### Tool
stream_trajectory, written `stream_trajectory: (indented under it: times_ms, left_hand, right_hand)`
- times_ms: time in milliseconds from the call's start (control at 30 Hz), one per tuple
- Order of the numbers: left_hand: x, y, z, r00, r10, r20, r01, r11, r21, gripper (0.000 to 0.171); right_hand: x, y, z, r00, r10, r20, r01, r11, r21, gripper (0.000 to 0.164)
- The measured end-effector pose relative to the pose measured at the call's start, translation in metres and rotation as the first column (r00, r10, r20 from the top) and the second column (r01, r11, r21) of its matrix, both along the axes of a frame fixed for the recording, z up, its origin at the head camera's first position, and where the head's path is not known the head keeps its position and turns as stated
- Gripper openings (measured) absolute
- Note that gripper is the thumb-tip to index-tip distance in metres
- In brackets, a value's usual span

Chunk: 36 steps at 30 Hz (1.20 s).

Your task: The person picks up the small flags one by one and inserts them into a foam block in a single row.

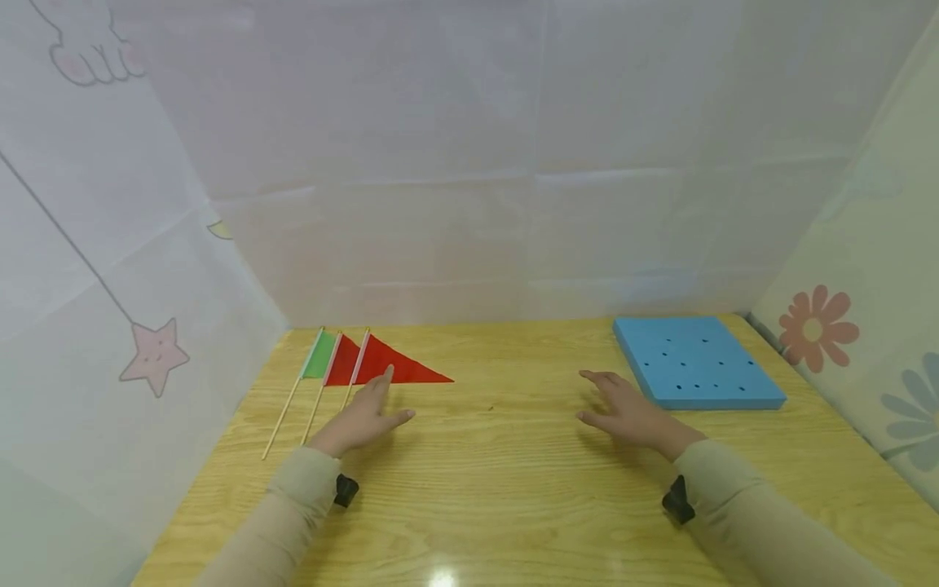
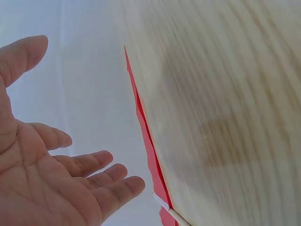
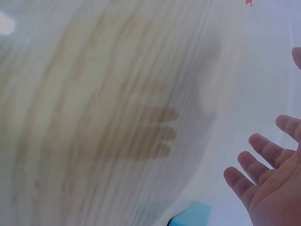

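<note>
Three small flags on thin wooden sticks lie side by side at the left of the table. Leftmost is a green flag (image 1: pixel 318 356), then a red flag (image 1: pixel 341 363), then another red flag (image 1: pixel 392 364) whose full triangle points right. My left hand (image 1: pixel 364 417) hovers just in front of the rightmost flag, its fingers spread and holding nothing. On the right, my right hand (image 1: pixel 623 412) is held over the table with relaxed fingers, also bare. Beside it sits a blue board (image 1: pixel 697 363) with several small dark holes in its top.
The wooden table (image 1: pixel 499 489) runs back to a pale cloth wall (image 1: pixel 469 244). Cloth side walls with a printed star (image 1: pixel 156 356) and a flower (image 1: pixel 812 329) close in the left and right. A dark strap piece (image 1: pixel 678 500) hangs under the right sleeve.
</note>
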State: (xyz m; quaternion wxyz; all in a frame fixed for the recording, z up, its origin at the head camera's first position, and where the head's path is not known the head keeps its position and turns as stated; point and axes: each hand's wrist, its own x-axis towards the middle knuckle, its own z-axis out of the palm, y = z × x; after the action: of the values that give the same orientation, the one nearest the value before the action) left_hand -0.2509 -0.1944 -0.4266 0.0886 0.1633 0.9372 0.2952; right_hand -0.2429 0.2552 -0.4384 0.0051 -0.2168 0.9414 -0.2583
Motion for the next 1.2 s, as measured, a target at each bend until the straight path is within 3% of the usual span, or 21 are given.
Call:
stream_trajectory:
  times_ms: [267, 433, 733, 1200]
  left_hand:
    - [-0.004, -0.018, 0.000, 0.997, 0.072, 0.026, -0.074, 0.996, 0.056, 0.091]
    - [-0.001, -0.031, 0.002, 0.987, 0.141, 0.081, -0.148, 0.985, 0.084, 0.089]
    - [0.004, -0.045, 0.006, 0.969, 0.201, 0.143, -0.219, 0.967, 0.128, 0.085]
    - [0.006, -0.068, 0.000, 0.949, 0.214, 0.230, -0.251, 0.957, 0.145, 0.078]
  right_hand:
    - [0.000, 0.012, 0.004, 0.999, -0.040, 0.022, 0.040, 0.999, 0.005, 0.074]
    - [0.001, 0.020, 0.007, 0.998, -0.056, 0.028, 0.057, 0.998, -0.036, 0.076]
    - [0.003, 0.036, 0.008, 0.995, -0.098, 0.035, 0.100, 0.993, -0.058, 0.075]
    - [0.009, 0.078, 0.008, 0.979, -0.192, 0.062, 0.198, 0.975, -0.103, 0.075]
